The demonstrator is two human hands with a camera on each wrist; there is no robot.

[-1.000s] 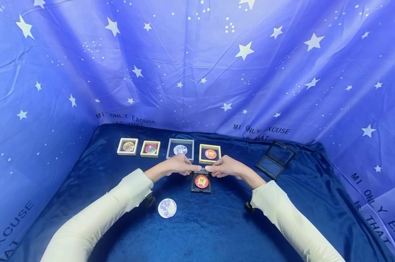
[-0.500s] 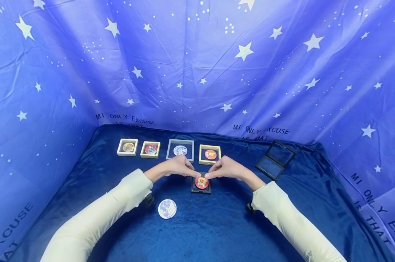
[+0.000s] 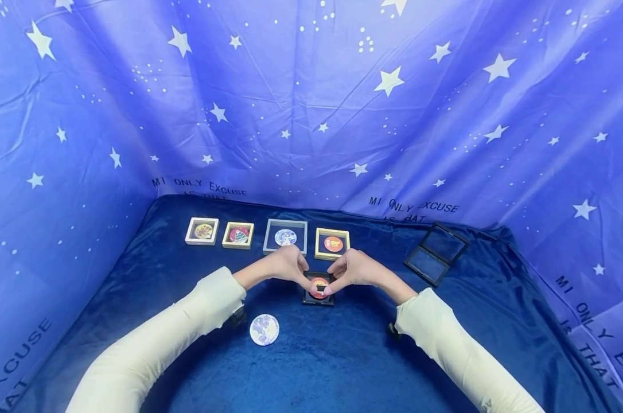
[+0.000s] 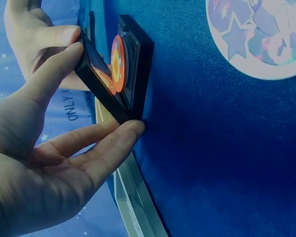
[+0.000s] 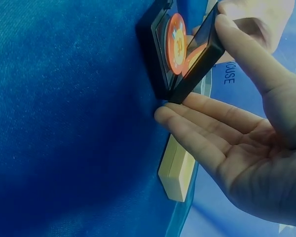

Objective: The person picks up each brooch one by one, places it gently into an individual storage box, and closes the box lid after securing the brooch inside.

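A small black hinged display case (image 3: 311, 302) lies on the blue cloth with its lid partly raised. Inside sits a round red badge (image 4: 118, 64) with a gold centre, its reflection showing in the lid. My left hand (image 3: 291, 265) holds the left side of the lid, thumb on its free edge and fingertips by the hinge. On the other side, my right hand (image 3: 357, 268) holds the lid the same way, the two thumbs close together. In the head view the lid and thumbs partly cover the badge. A larger white-and-purple badge (image 3: 264, 330) lies loose nearer the body.
Behind the hands stand a white frame (image 3: 188, 238), a cream frame (image 3: 230, 244), a grey frame (image 3: 268, 226) and a gold frame (image 3: 333, 256), each with a badge. A larger black hinged case (image 3: 426, 266) lies unfolded at right. Starry curtains (image 3: 291, 86) surround the cloth.
Both thumbs have come toward the body and down, swinging the case's lid from upright to partly lowered over the red badge. The loose badge and the frames have stayed in place.
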